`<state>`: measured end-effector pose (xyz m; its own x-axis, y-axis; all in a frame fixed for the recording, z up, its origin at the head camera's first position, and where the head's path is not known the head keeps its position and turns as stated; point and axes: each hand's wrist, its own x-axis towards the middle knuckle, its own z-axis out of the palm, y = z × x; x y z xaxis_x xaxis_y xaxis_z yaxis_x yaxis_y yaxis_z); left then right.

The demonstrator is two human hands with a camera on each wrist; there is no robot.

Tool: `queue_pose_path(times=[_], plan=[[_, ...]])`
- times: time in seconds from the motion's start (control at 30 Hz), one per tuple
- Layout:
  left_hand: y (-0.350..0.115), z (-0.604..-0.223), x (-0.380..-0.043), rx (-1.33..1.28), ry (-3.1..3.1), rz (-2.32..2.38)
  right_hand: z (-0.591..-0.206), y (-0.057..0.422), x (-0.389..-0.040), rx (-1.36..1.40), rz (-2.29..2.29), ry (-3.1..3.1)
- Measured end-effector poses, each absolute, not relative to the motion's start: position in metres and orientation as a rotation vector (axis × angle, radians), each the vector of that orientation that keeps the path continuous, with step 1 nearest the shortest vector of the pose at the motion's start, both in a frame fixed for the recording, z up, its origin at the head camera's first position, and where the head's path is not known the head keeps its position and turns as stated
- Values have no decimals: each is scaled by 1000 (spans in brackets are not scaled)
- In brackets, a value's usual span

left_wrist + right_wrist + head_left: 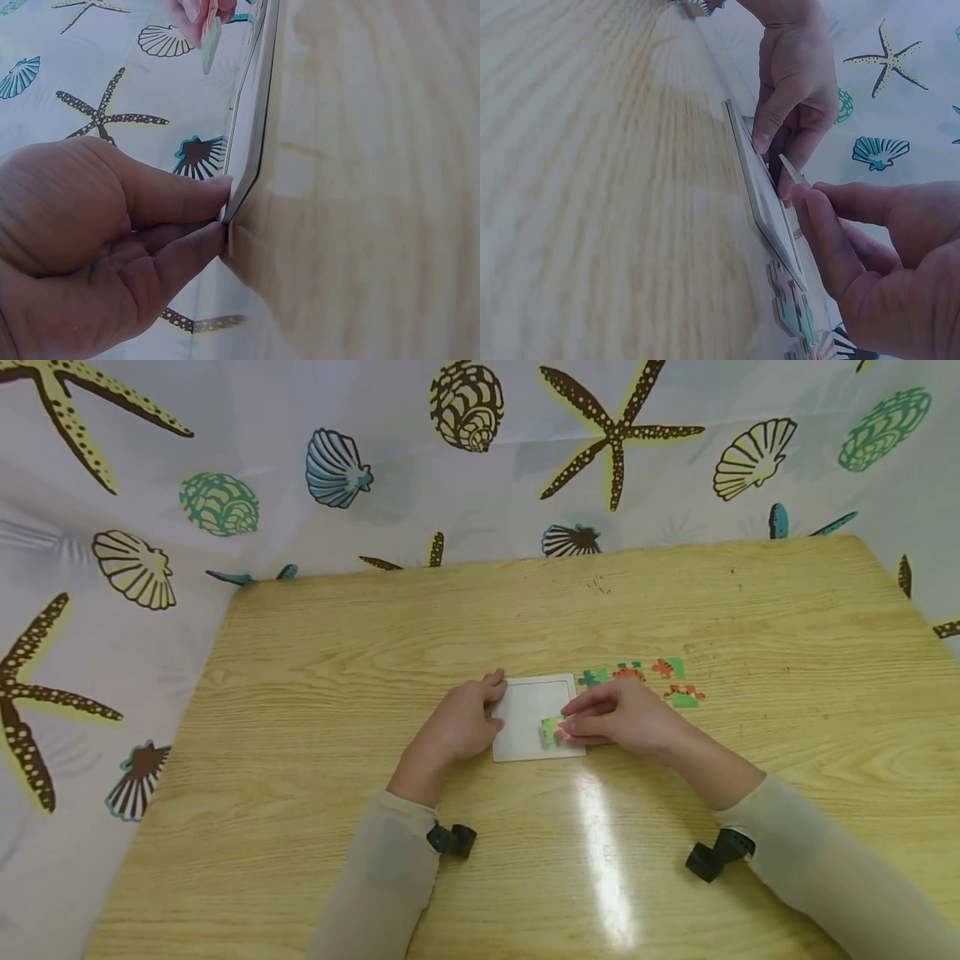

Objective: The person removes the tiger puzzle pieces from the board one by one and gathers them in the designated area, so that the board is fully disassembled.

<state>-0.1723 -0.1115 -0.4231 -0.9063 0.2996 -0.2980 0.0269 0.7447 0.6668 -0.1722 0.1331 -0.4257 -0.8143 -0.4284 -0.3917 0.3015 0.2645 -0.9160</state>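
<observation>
A square white puzzle board point(521, 717) with a thin raised border lies flat on the table. At its left edge my left hand point(463, 720) holds it, with thumb and fingers on the rim; the left wrist view shows the thumb and a finger against the board's edge point(253, 142). My right hand point(628, 717) pinches a green and red jigsaw piece point(551, 730) between thumb and fingertips. That piece is tilted above the right part of the board, and the right wrist view shows it edge-on point(791, 169). Part of it is hidden by the fingers.
Beyond the right hand lie several loose jigsaw pieces point(684, 696) in green, red and orange, some close to the board's upper right corner. The wooden table point(337, 668) meets a white cloth point(420, 518) printed with shells and starfish at the back and left.
</observation>
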Motion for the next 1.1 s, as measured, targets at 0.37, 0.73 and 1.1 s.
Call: queue_pose_path(times=[0.37, 0.73, 1.1], plan=[[-113, -421, -170, 261, 2560, 987, -426, 151, -172, -95, -1678, 1868], [-111, -423, -172, 256, 2547, 1005, -423, 176, -165, -92, -1615, 1947], [-113, -424, -172, 256, 2538, 1008, -419, 197, -163, -86, -1583, 2004]])
